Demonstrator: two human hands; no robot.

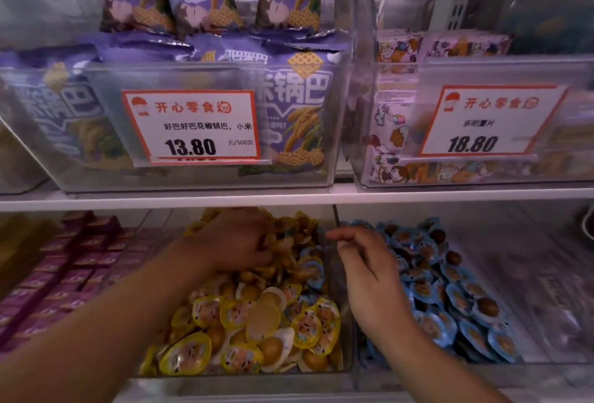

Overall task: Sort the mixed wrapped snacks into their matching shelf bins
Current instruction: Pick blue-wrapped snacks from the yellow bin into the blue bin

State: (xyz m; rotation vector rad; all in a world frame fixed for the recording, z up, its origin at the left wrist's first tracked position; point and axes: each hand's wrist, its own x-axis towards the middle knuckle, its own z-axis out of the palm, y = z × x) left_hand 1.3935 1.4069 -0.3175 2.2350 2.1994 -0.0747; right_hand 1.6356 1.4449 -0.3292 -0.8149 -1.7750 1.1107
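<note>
Yellow-wrapped snacks (257,322) filled the middle bin (244,377), where the left hand (238,242) dug in at twelve o'clock, fingers curled into the pile. The right hand (363,270) hovered at three o'clock, loosely curled, holding nothing visible. Stray blue-wrapped snacks (311,269) lay buried there; a blind grab would likely take yellow ones along.

Left hand (238,242) fingertips buried in yellow snacks (257,322) — grasp unclear.

We see two bins (205,177) side by side on the upper shelf (289,198), bagged snacks (199,0) in the left one, below it our left hand (238,242) in the middle bin's wrapped snacks (257,328), our right hand (369,277) over the divider (336,219), another filled bin (482,361) to the right.
</note>
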